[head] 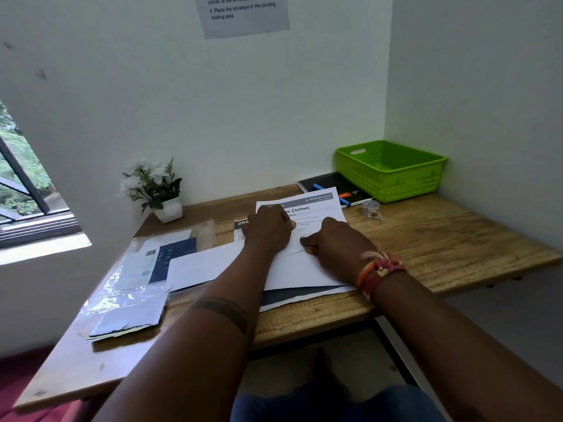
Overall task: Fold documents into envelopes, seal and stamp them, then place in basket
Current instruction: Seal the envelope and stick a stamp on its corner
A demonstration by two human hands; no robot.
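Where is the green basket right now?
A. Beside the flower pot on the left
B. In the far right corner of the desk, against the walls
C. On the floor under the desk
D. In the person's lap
B: the green basket sits on the desk's far right corner, against both walls.

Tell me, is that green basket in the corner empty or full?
Empty as far as visible: the green basket shows a bare floor, no envelopes; its near wall hides part of the inside.

Grey printed wall notice (243,13) cropped at the top edge, white printed document (316,208) partly hidden beneath both hands, its small text illegible
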